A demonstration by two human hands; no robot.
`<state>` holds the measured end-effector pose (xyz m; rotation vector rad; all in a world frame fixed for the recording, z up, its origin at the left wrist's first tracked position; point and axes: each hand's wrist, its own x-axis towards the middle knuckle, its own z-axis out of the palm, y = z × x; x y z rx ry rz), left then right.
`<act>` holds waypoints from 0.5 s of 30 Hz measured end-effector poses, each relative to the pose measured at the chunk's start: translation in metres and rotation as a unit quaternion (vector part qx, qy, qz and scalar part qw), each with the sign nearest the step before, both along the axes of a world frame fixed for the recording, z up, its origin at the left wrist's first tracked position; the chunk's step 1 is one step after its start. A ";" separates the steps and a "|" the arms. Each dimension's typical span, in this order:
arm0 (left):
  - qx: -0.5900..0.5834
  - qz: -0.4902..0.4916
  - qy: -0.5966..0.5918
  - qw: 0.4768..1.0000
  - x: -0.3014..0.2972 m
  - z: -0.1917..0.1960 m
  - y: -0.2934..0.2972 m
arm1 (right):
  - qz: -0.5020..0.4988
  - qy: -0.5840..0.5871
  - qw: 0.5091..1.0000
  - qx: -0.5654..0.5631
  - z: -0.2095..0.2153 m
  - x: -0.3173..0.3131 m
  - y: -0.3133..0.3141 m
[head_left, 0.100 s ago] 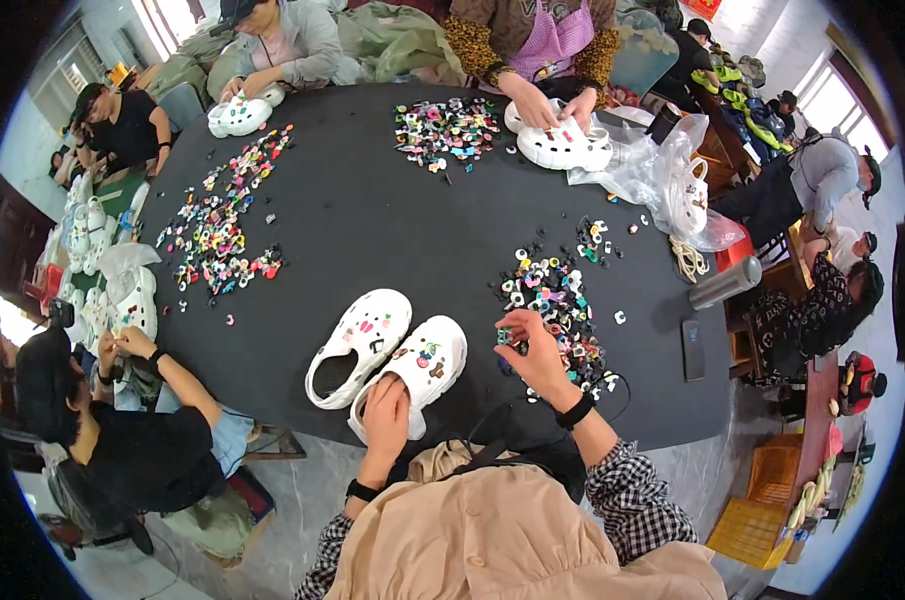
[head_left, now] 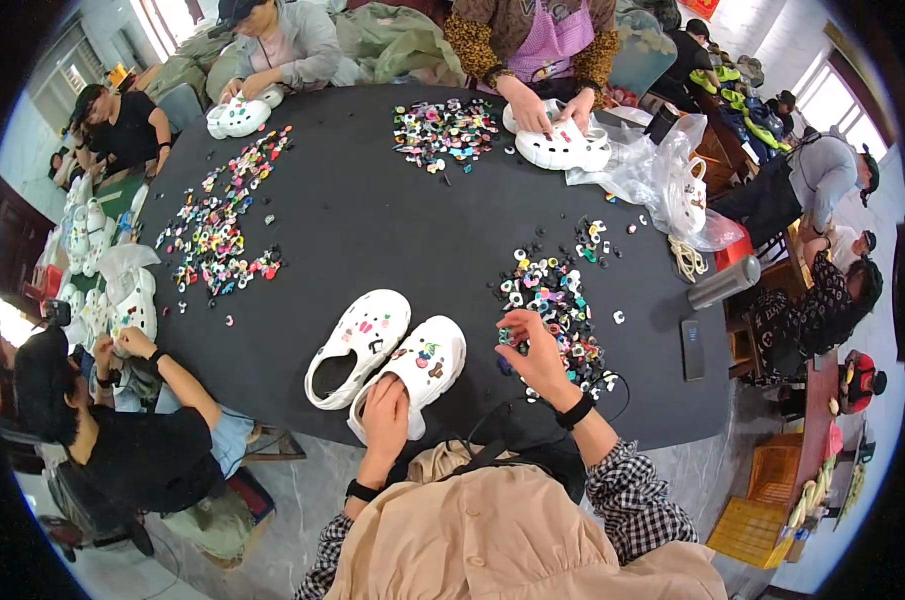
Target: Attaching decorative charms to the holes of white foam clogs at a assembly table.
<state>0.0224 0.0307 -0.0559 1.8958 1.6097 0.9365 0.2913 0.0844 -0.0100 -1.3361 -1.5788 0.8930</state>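
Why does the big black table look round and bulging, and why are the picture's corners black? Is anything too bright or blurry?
In the head view, the fisheye lens bends the black table toward the rim and leaves dark corners; windows at upper right glare white; the middle is sharp, with the left hand on a white clog and the right hand at the small charms, while people at the rim look squeezed.

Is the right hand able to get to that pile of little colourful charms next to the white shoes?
Probably yes. The right hand is already at the near edge of the charm pile on the black table, with nothing between them. The left hand rests on a white shoe.
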 end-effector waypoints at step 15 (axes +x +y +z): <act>0.004 0.002 0.002 1.000 0.000 0.000 0.001 | -0.167 -0.286 0.940 0.082 -0.073 0.076 0.029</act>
